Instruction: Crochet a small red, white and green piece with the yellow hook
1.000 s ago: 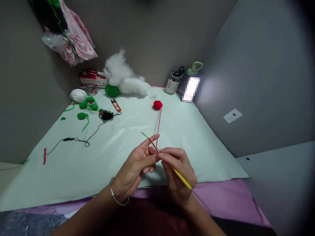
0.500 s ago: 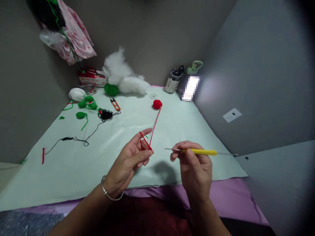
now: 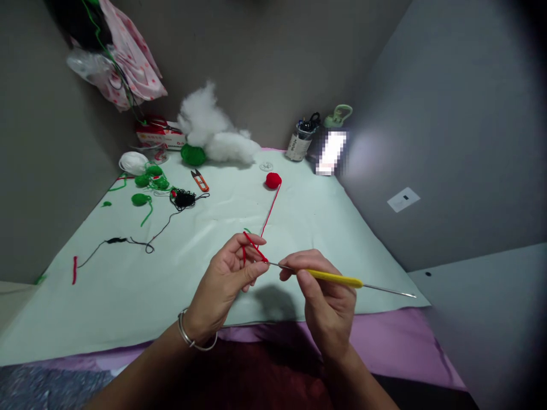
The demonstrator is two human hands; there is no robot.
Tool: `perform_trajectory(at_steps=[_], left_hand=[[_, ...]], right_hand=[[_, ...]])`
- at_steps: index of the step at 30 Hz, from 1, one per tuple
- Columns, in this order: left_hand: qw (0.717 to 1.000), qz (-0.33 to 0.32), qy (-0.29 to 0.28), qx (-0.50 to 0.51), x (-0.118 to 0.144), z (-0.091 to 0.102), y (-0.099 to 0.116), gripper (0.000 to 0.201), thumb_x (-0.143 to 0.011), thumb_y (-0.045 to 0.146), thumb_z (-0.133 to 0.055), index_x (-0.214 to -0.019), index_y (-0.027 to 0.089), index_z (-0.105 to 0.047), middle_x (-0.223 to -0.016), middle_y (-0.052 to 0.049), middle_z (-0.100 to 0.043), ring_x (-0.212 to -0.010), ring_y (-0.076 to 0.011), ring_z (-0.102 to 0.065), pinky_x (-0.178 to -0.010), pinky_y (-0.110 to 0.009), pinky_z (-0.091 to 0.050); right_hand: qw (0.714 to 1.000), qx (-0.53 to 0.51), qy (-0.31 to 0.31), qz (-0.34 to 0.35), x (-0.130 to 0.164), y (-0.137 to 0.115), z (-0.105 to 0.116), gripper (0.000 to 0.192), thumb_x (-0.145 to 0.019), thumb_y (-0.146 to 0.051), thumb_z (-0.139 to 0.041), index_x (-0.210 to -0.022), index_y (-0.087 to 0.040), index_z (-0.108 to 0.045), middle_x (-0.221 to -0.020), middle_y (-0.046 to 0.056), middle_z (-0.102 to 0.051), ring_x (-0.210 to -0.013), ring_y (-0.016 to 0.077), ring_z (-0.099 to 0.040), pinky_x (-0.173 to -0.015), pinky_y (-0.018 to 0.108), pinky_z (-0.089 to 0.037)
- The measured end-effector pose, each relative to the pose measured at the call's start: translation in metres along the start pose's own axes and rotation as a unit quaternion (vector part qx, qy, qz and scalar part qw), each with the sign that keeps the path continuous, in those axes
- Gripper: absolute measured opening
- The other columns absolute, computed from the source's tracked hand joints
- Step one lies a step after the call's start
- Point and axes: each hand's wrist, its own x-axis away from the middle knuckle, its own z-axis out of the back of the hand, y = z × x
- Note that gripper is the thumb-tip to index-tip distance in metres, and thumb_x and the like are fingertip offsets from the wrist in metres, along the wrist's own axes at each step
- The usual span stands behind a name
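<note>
The left hand (image 3: 231, 273) pinches soft, thin red yarn (image 3: 254, 248) near the desk's front edge; the right hand (image 3: 327, 296) grips the stiff crochet hook (image 3: 337, 279) by its yellow handle.

The scene is dim and evenly lit, with muted grey walls. The strongest light is a bright patch on the right wall (image 3: 367, 151), far beyond the fingers and to their right, beside a pixelated block (image 3: 331, 152) that hides whatever stands there. A soft glare streaks the pale sheet on the table (image 3: 200, 239) just left of the fingers. A diffuse shadow (image 3: 273, 299) lies on the sheet directly below the fingers. The wide lens bends the table edges outward, and a dark vignette (image 3: 530, 68) swallows the right-hand corners. Near the fingers, detail is fairly sharp; the far clutter looks softer.
</note>
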Motion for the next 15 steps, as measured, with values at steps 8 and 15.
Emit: perform_trajectory(at_steps=[8,15], left_hand=[[0.999,-0.012,-0.014,-0.030,0.0004,0.0030,-0.0045,0.017,-0.086,0.028,-0.082,-0.089,0.021,-0.067,-0.070,0.006,-0.055,-0.059,-0.0067,-0.043,-0.049,-0.016,-0.033],[1.000,-0.001,-0.016,-0.017,-0.0002,0.0009,-0.0032,0.017,-0.083,0.022,-0.083,-0.087,0.020,-0.067,-0.070,0.006,-0.054,-0.058,-0.0059,-0.044,-0.048,-0.016,-0.033]], right_hand=[[1.000,-0.001,0.005,0.005,0.0001,0.0005,-0.0009,0.024,-0.102,-0.014,-0.057,-0.108,-0.026,-0.077,-0.097,0.002,-0.072,-0.083,0.0162,-0.066,-0.073,0.035,-0.054],[1.000,0.003,0.017,0.009,-0.0003,0.0018,-0.0011,0.023,-0.102,-0.014,-0.057,-0.108,-0.025,-0.076,-0.097,0.002,-0.072,-0.081,0.0155,-0.066,-0.072,0.034,-0.053]])
